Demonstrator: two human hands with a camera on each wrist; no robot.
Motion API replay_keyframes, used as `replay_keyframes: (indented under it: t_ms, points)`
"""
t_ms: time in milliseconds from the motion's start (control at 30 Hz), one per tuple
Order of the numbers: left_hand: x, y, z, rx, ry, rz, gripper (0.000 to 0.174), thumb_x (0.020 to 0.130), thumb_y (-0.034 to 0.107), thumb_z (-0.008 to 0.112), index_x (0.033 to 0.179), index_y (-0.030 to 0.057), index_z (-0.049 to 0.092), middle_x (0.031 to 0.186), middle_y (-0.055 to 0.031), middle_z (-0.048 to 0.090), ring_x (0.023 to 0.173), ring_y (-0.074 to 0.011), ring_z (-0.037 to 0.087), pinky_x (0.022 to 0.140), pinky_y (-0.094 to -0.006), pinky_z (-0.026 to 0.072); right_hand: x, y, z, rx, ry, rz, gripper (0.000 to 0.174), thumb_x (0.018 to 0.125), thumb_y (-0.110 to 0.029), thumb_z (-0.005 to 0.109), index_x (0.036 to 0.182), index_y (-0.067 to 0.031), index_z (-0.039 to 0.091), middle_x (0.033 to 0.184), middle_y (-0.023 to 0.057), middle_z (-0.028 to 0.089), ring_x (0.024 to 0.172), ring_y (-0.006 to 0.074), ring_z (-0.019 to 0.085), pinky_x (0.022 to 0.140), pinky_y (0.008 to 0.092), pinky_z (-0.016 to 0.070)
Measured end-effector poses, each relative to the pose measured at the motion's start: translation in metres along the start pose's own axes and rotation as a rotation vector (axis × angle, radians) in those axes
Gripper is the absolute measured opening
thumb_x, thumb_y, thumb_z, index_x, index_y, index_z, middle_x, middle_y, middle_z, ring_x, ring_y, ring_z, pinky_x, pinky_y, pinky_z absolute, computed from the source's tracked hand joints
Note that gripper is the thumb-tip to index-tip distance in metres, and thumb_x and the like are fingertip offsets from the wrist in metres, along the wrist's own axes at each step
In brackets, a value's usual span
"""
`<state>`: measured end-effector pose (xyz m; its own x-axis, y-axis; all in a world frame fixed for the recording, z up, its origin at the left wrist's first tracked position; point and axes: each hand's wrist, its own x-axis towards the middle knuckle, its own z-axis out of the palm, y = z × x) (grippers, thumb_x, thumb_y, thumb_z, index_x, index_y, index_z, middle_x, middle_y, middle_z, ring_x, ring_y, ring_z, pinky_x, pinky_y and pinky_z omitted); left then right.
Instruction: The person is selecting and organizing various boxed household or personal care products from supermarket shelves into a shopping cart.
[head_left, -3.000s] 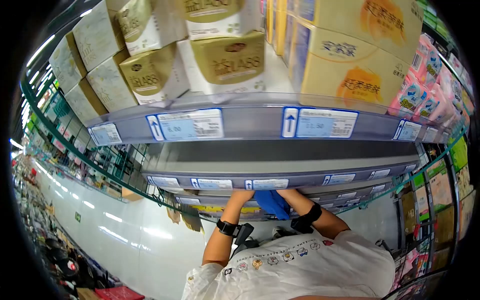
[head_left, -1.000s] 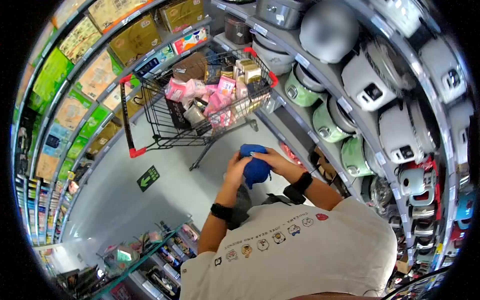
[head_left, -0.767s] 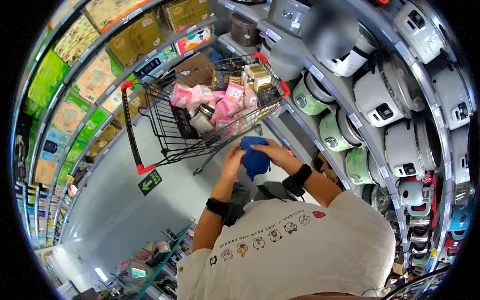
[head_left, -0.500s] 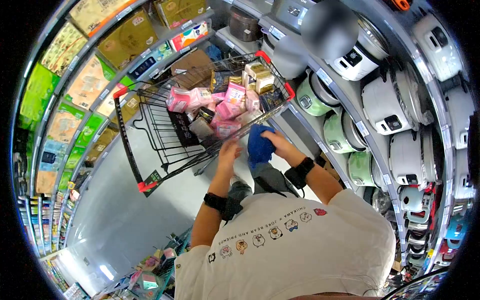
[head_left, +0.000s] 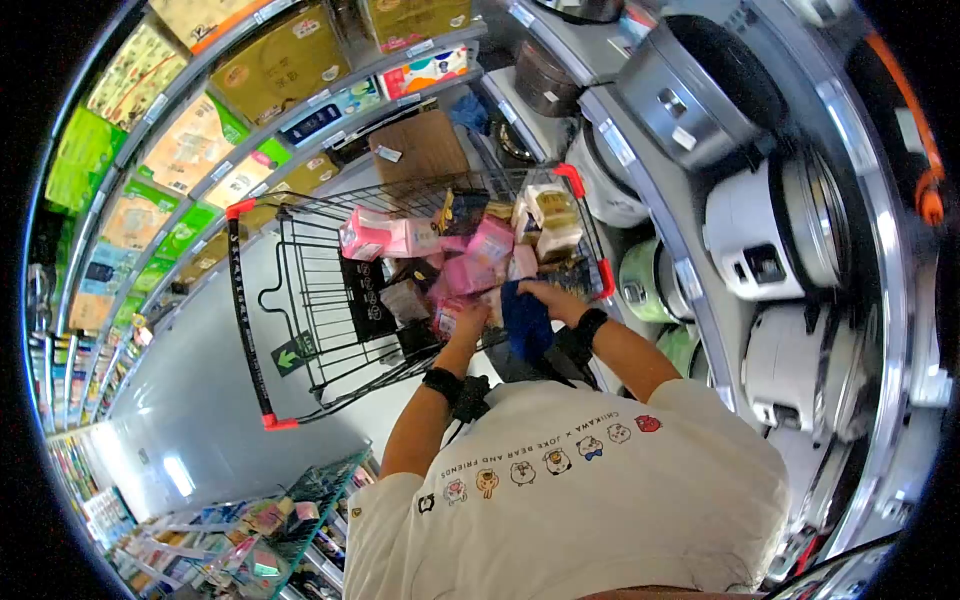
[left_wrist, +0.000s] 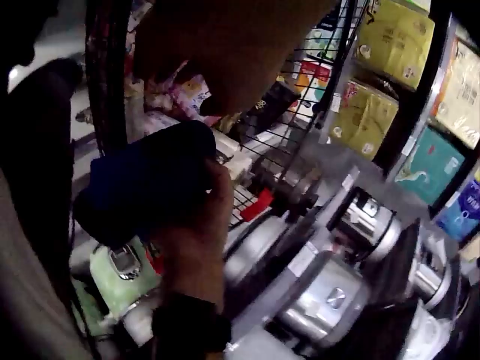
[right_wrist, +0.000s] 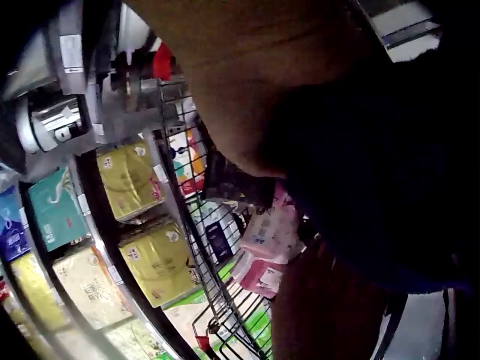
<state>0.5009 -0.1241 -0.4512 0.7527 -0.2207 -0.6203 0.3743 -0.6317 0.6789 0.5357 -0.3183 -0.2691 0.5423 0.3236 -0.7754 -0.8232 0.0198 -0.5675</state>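
Note:
My right hand (head_left: 552, 300) grips a dark blue bundle of soft fabric (head_left: 527, 325), thumb and fingers round its upper part. The bundle (left_wrist: 146, 176) hangs in front of my body, at the near side of the shopping cart (head_left: 330, 395). Beside it, my left hand (head_left: 470, 322) is apart from the fabric and holds nothing, its fingers loosely bent and overlapping the cart's near edge in the head view. Inside the cart lie several pink packages (head_left: 468, 272), a white-and-gold pack (head_left: 548, 215) and a dark pack (head_left: 462, 210). Shadow hides most of the bundle in the right wrist view.
Rice cookers (head_left: 770, 230) line the shelves at the right. Packs of tissue (head_left: 280, 75) fill the shelves at the left and back. A brown carton (head_left: 420, 145) stands behind the cart. A green floor sign (head_left: 290, 355) shows through the cart's wire.
The view has turned from a shelf to the cart. Both hands held the blue bundle; the left has let go and the right keeps it. The cart now appears nearer the hands.

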Motion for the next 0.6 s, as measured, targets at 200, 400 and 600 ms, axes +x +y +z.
replay_keyframes:
  t_ms: [200, 400, 600]
  points:
    - [-0.026, 0.021, 0.021, -0.291, 0.004, -0.116, 0.047, 0.079, 0.036, 0.048, 0.108, -0.0012, 0.053, 0.107, -0.0286, 0.055, 0.102, -0.0397, 0.052, 0.086, -0.0429, 0.0406, 0.018, -0.009, 0.002, -0.076, -0.115, 0.255, 0.013, 0.080, -0.022, 0.055, 0.079, -0.0106, 0.060, 0.071, -0.0014, 0.060, 0.057, 0.0102, 0.055, 0.055, 0.0218, 0.0448]
    - [-0.043, 0.038, 0.001, -0.557, -0.236, -0.135, 0.048, 0.077, 0.031, 0.051, 0.113, -0.0009, 0.050, 0.110, -0.0248, 0.054, 0.100, -0.0345, 0.052, 0.084, -0.0404, 0.0407, 0.041, 0.004, -0.025, 0.132, -0.166, 0.325, 0.016, 0.080, -0.022, 0.056, 0.086, -0.0093, 0.062, 0.075, 0.0018, 0.063, 0.064, 0.0142, 0.060, 0.062, 0.0260, 0.0494]
    - [-0.052, 0.050, -0.009, -0.608, -0.254, -0.114, 0.051, 0.075, 0.027, 0.053, 0.117, -0.0007, 0.048, 0.112, -0.0209, 0.054, 0.097, -0.0293, 0.052, 0.082, -0.0380, 0.0409, 0.052, 0.021, -0.052, -0.535, -0.390, -0.313, 0.035, 0.070, -0.001, 0.062, 0.103, -0.0078, 0.054, 0.099, 0.0051, 0.060, 0.085, 0.0163, 0.058, 0.077, 0.0254, 0.0462]
